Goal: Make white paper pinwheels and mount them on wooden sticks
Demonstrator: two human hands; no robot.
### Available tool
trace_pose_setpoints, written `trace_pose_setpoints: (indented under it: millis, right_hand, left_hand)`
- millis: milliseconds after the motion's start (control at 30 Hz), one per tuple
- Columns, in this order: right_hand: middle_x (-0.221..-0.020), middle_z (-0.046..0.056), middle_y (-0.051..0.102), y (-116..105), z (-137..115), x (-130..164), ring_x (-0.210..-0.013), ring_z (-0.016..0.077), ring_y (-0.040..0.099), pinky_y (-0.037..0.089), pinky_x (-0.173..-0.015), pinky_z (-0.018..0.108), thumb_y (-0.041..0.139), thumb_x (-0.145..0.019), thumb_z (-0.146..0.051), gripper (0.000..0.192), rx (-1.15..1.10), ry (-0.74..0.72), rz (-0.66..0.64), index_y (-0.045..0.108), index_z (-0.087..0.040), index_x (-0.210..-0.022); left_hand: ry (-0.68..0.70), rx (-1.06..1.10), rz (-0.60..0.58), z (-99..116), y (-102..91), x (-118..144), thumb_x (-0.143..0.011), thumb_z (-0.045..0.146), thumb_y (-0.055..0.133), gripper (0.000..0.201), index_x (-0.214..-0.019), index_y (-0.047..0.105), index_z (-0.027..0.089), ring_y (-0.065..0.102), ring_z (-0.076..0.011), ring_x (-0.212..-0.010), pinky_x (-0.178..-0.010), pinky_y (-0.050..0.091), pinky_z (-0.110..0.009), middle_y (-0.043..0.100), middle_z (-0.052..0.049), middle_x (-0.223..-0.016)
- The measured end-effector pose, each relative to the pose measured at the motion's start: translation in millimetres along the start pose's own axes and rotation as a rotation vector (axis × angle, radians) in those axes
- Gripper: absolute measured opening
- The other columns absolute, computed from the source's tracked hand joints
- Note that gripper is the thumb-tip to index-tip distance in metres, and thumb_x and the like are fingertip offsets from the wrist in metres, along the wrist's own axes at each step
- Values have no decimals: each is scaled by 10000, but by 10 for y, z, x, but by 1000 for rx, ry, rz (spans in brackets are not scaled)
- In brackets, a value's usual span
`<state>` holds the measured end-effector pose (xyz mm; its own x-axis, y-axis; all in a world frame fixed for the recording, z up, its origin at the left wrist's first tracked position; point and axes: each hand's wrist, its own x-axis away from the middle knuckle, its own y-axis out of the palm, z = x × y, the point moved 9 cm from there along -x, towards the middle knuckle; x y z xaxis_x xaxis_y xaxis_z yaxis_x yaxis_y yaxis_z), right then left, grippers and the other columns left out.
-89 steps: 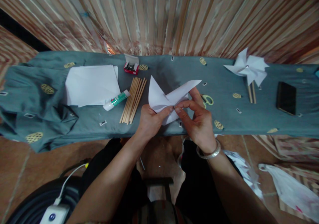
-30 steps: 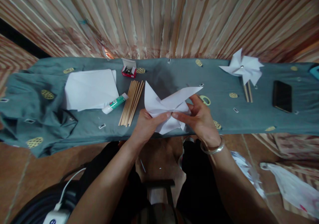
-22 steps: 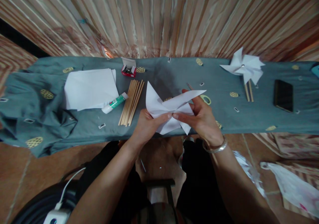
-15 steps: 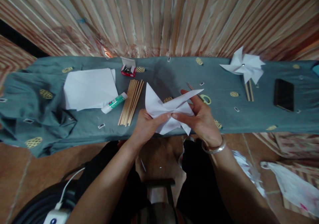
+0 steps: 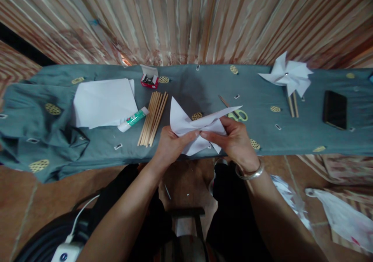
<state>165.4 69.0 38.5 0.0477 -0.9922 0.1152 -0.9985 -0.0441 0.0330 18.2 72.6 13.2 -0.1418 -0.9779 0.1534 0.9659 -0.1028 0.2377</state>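
Here, both hands are pinching a half-folded paper pinwheel (image 5: 198,131) at its middle, over the near edge of the bench (image 5: 262,95). The left hand (image 5: 170,147) is gripping from below, the right hand (image 5: 237,143) from the side (thumbs meeting at the centre). Probably best is keeping the gathered tips pressed together, without creasing the curved blades.

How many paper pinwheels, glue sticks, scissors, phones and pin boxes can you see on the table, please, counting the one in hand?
Paper pinwheels: 2, the unfinished pinwheel held by the left hand and right hand, and the finished pinwheel
Glue stick: 1
Scissors: 1
Phone: 1
Pin box: 1
Total: 6
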Motion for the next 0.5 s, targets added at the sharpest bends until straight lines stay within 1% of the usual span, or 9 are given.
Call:
trace_pose_setpoints:
  millis: [133,333,500]
  right_hand:
    - [-696,-28,723,-15,38,6,-562,101,588,504,-528,232,877,-555,-280,226,-25,50,12,755,-212,-733]
    - [-687,-8,736,-7,72,12,-592,124,619,509,-541,242,838,-615,-291,141,8,68,2,773,-215,-714]
    - [-670,-9,728,-16,90,12,-585,117,611,500,-545,240,841,-611,-289,128,23,68,5,773,-217,-692]
  left_hand:
    - [-8,5,3,-4,-2,5,-663,295,811,242,-852,767,150,706,-186,-775,-744,581,-302,773,-43,-868]
    - [-10,-8,-9,-6,8,5,-671,300,801,241,-854,768,147,712,-198,-795,-746,585,-310,775,-52,-881]
    - [-2,-36,7,-9,-11,1,-661,302,806,263,-863,766,138,715,-198,-781,-743,589,-309,776,-55,-871]
